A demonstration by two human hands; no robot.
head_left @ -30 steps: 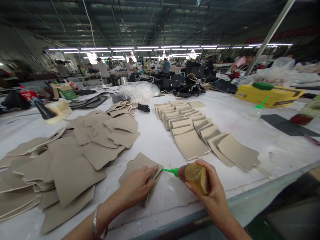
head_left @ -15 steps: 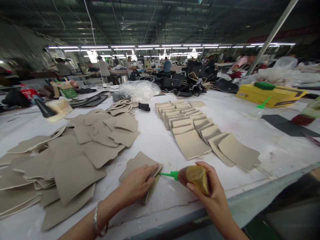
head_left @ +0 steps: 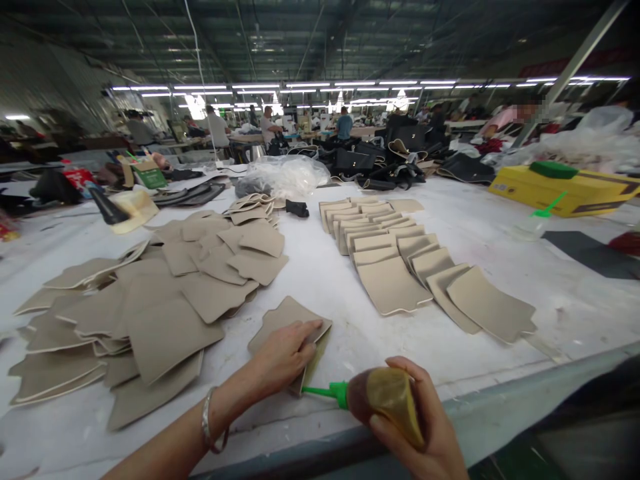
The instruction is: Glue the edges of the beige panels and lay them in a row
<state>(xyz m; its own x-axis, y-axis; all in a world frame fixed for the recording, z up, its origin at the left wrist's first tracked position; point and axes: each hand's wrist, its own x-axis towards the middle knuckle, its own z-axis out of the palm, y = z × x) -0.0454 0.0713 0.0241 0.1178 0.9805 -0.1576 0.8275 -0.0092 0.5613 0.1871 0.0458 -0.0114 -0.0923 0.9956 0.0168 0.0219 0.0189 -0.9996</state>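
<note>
My left hand point(head_left: 285, 357) lies on a beige leather-like piece point(head_left: 280, 319), its fingers stretched over the right edge and pressing it to the table. In my right hand point(head_left: 434, 427) is a squeeze bottle point(head_left: 387, 400) of amber-brown liquid, tilted nearly level, with the fingers wrapped round its body. The bottle's thin green nozzle point(head_left: 320, 392) points left, and its tip is at the piece's near corner. A darker, yellowish strip runs along the right edge beside my left fingers.
A loose heap of beige pieces point(head_left: 170, 327) spreads on the left. Overlapping rows of similar pieces point(head_left: 393, 283) lie to the right. Farther back are a clear plastic bag point(head_left: 287, 175), black bags point(head_left: 355, 160), a yellow box point(head_left: 560, 190) and a small green-tipped bottle point(head_left: 533, 225).
The bottle in my right hand has come nearer to me, its nozzle tip sliding along the piece's right edge to the near corner. My left hand stays on the piece. The view has shifted slightly.
</note>
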